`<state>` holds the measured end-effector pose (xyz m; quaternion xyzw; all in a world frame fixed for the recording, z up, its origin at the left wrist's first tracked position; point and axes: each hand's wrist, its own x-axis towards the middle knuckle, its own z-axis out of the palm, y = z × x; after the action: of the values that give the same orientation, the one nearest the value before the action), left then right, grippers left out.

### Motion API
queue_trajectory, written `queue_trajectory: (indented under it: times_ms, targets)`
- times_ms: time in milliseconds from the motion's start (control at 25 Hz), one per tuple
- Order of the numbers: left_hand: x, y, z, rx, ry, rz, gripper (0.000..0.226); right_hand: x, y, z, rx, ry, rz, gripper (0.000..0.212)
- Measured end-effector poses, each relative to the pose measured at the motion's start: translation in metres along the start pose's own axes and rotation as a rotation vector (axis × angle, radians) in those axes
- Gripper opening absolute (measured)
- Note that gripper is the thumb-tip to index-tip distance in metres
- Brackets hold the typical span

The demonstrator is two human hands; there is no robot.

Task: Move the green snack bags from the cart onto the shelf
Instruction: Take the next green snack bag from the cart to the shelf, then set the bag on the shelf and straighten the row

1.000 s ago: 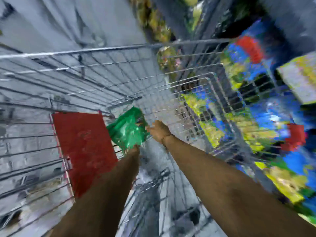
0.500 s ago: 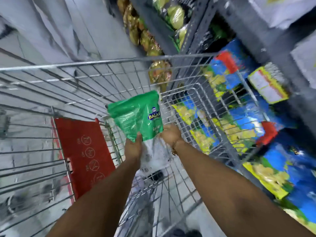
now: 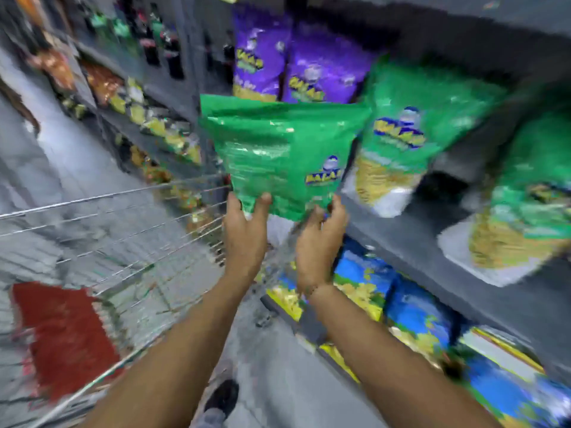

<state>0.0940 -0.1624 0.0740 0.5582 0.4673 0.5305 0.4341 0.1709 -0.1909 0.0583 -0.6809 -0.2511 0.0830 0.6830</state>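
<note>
**Green snack bag held up at shelf height**

Green snack bag [image 3: 282, 156] lifted clear of the cart [image 3: 123, 230], held upright in front of the grey shelf [image 3: 411, 251], its logo side facing the camera. Gripped along the bottom edge by both hands: left hand [image 3: 245, 236] at the lower left corner, fingers curled onto the front of the bag; right hand [image 3: 321, 239] at the lower right corner, fingers closed round the edge. Both hands firmly closed on the bag, nothing else in either.

Not yet resting on the shelf board; bottom edge hanging near the shelf's front lip. Whether the bag touches the packs behind cannot be told through the motion blur.

Just to the right on the same shelf, two matching green bags: one [image 3: 411, 131] upright right beside the held bag, another [image 3: 531, 196] farther right. Behind the held bag's top edge, purple bags [image 3: 296, 60] standing on the same shelf. On the lower shelf, blue and yellow bags [image 3: 417, 310] lying in a row.

Wire cart to the left, red seat flap [image 3: 61, 338] at its near end. Dark shoe [image 3: 224, 396] on the grey floor between the arms.
</note>
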Motion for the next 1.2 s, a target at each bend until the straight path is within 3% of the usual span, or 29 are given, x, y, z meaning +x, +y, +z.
queue_trajectory:
  times_ms: [200,400,520,640,720,800,880,960,1040,1080,1200]
  targets:
    - [-0.126,0.048,0.113,-0.136,-0.457,0.145,0.017,0.007,-0.009,-0.187,0.171,0.372,-0.069,0.033]
    - [-0.201,0.091,0.253,-0.137,-0.982,0.129,0.025,0.075,-0.011,-0.336,0.140,0.850,-0.002,0.033]
    - [-0.224,0.107,0.310,-0.108,-1.146,0.047,0.035,0.112,0.002,-0.390,0.006,0.887,0.090,0.033]
    - [-0.236,0.104,0.344,0.119,-1.181,-0.061,0.050,0.128,0.025,-0.415,-0.212,0.874,0.158,0.047]
    - [-0.243,0.098,0.349,0.180,-1.171,-0.064,0.050,0.138,0.027,-0.422,-0.290,0.918,0.385,0.045]
    - [-0.250,0.086,0.345,0.105,-1.128,-0.064,0.046,0.149,0.023,-0.430,-0.062,0.785,0.465,0.043]
    - [-0.253,0.067,0.336,-0.086,-1.029,-0.068,0.049,0.157,0.032,-0.452,0.229,0.614,0.402,0.041]
    - [-0.251,0.055,0.334,-0.160,-0.907,-0.031,0.046,0.155,0.046,-0.470,0.308,0.678,0.361,0.031]
    - [-0.243,0.057,0.346,-0.076,-0.841,0.033,0.030,0.135,0.039,-0.464,0.302,0.855,0.296,0.033]
    - [-0.239,0.059,0.356,-0.017,-0.887,0.025,0.019,0.125,0.035,-0.454,0.243,0.950,0.265,0.034]
    - [-0.232,0.066,0.373,0.057,-1.162,-0.083,0.064,0.112,0.032,-0.420,0.236,0.954,0.324,0.041]
